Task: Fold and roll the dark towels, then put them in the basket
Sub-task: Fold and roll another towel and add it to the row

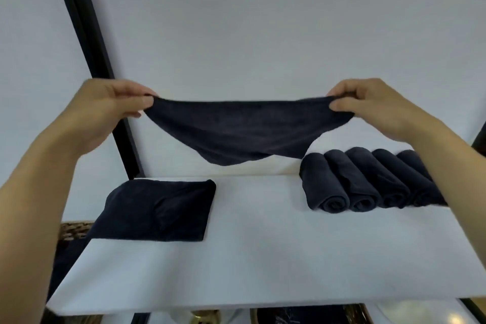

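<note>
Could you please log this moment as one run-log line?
left hand: pinching towel | right hand: pinching towel | towel: stretched midair | rolled towels: on table

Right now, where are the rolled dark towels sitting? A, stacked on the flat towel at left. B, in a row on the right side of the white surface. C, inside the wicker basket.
B: the rolled towels lie side by side on the right of the white surface, apart from the flat towel.
</note>
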### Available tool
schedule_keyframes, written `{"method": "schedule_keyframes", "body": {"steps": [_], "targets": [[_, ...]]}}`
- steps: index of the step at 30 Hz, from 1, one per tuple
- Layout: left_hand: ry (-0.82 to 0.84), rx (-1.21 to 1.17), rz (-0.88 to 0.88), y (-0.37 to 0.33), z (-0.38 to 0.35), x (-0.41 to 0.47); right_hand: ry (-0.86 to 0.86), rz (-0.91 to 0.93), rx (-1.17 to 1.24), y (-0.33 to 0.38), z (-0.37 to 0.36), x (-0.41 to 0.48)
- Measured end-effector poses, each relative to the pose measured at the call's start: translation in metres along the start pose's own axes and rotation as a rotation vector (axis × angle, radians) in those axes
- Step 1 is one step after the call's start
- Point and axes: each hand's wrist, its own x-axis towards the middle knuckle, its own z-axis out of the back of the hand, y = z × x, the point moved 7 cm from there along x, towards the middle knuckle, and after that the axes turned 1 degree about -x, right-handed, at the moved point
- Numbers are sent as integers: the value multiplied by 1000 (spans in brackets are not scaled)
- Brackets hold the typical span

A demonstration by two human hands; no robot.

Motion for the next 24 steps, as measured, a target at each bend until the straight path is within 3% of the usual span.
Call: {"method": "schedule_keyframes", "body": {"steps": [6, 8, 10, 15, 18, 22, 24], "targets": [[618, 304, 328, 92, -57, -101, 703, -297, -252, -71, -101, -97], [666, 299, 380, 107, -67, -111, 823, -338, -242, -80, -122, -112], [562, 247, 406, 117, -67, -99, 777, -348, -214, -81, -122, -104], [88, 221, 408, 135, -67, -40, 330, -317, -346, -90, -94, -40], [-103, 236, 398, 153, -77, -2, 161, -331, -441, -116, -96, -4], [-212, 157, 464, 188, -106, 32, 83, -377, -677, -156, -118, 25], [-152, 309, 413, 198, -130, 38, 17, -245, -907, -152, -131, 29]]}}
